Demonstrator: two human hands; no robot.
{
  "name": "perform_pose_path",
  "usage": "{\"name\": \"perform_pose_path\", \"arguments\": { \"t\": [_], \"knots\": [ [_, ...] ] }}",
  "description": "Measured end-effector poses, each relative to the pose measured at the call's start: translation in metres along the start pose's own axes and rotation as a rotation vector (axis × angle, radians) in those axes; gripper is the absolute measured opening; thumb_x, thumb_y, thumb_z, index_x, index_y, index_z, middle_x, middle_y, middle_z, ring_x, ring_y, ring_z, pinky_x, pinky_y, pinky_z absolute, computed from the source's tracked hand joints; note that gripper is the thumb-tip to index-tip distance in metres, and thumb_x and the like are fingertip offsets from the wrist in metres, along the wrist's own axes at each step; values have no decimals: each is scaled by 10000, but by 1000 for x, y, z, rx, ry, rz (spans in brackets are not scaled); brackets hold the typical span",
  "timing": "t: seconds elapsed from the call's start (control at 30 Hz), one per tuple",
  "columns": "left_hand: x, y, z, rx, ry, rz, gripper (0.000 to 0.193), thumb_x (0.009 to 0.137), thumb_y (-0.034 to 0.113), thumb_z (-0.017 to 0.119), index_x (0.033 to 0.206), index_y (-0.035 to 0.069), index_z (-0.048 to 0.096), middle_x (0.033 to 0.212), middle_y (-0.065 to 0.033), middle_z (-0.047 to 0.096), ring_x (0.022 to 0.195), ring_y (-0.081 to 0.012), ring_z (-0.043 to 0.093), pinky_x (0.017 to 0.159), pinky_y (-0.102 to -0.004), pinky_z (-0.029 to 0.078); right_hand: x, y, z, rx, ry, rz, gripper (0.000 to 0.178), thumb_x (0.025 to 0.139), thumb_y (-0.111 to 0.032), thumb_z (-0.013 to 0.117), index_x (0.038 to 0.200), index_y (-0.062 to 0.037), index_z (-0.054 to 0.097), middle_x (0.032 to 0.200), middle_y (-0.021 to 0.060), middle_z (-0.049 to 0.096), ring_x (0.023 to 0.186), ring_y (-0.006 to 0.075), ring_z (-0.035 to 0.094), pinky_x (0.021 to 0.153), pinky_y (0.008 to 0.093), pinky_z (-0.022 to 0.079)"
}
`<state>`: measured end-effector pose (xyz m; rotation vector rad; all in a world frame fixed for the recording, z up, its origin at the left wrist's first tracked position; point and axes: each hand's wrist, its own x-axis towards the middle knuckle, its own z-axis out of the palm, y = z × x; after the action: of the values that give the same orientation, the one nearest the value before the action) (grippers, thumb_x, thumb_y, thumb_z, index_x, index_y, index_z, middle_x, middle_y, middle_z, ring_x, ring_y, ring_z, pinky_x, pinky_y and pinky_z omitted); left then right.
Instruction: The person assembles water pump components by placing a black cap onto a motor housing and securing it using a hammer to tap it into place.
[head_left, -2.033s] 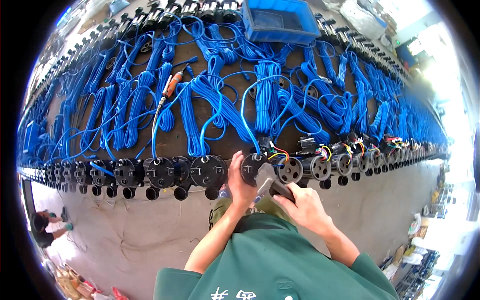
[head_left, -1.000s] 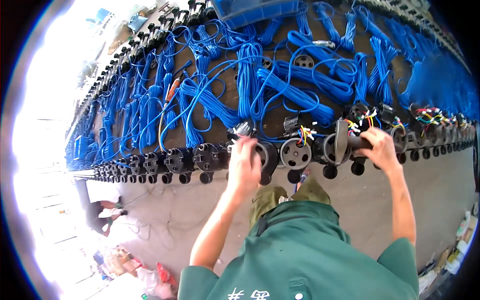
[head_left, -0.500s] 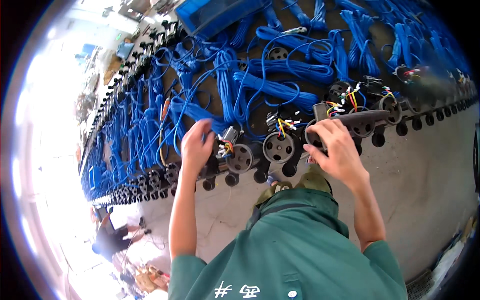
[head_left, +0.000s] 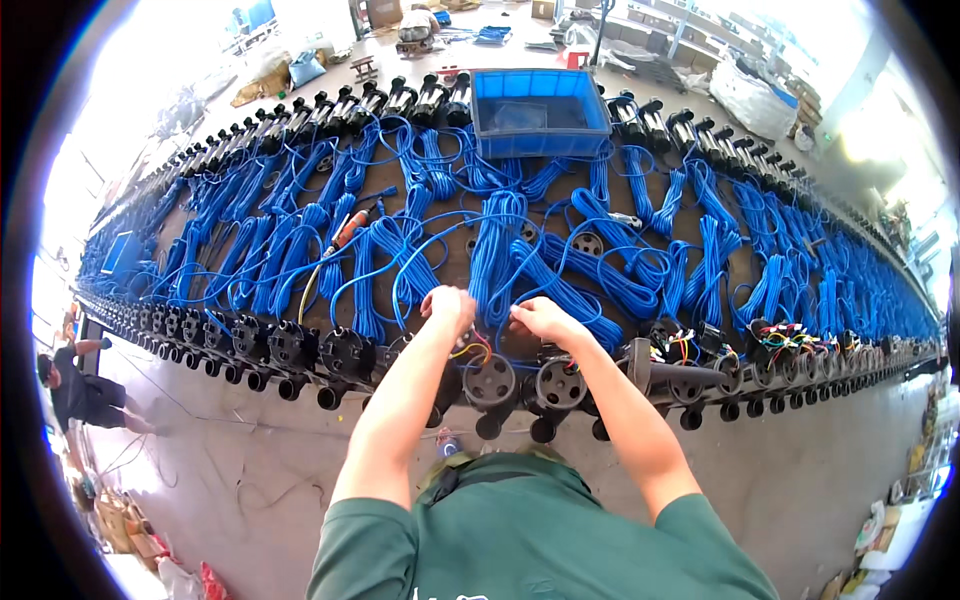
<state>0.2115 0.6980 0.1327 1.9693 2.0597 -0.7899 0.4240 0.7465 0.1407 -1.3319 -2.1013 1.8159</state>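
Both my hands are above the near edge of the workbench, close together over a row of round black housings. My left hand (head_left: 450,308) has its fingers curled in next to some thin red and yellow wires (head_left: 474,348); what is between them is hidden. My right hand (head_left: 550,322) is closed in a pinch a little to the right, its contents too small to make out. Just below are a round end cap with holes (head_left: 490,382) and a second round cap (head_left: 560,384). A bundle of blue cable (head_left: 498,240) lies just beyond my hands.
Coiled blue cables cover the bench on both sides. An orange-handled tool (head_left: 350,228) with a cord lies at the left. A blue plastic bin (head_left: 540,140) stands at the far edge. Right of my right arm lies a dark tapered piece (head_left: 690,375). Another person (head_left: 85,385) is at far left.
My right hand has left the housing at the right and come in beside my left. My left hand's spread fingers have closed near the wires. The view has turned and takes in more bench.
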Motion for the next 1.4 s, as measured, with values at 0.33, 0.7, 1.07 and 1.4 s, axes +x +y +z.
{"name": "perform_pose_path", "arguments": {
  "t": [0.33,0.7,1.07,1.4],
  "knots": [
    [-125,18,-12,-194,1181,380,425,779,125,694,1181,-10,686,1261,-157,685,982,-248,670,838,-364,568,9,-22,1,802,-425,339,840,900,-878,501,1157,-93,648,1052,66,659,969,275,646,949,471,513],
    [-145,19,8,-1825,264,67,533,840,69,672,1358,-35,602,1257,-167,684,1174,-241,643,1022,-370,508,-30,-29,-26,821,-332,84,538,1093,-477,540,1312,-3,670,1173,127,770,1052,227,752,923,381,603],
    [-105,39,14,-1742,-47,279,409,783,297,879,1054,17,756,970,-119,765,889,-215,703,815,-359,548,-23,-24,-19,650,-301,-71,552,1036,-499,645,1296,-13,670,1141,119,746,980,197,753,838,351,632],
    [-128,94,74,-938,1092,24,546,638,151,840,1146,10,694,1228,-161,659,1271,-361,559,1065,-480,433,-40,-14,16,475,-94,-68,383,1067,-407,643,1134,-38,722,999,29,747,895,99,697,804,275,564]
  ]
}}
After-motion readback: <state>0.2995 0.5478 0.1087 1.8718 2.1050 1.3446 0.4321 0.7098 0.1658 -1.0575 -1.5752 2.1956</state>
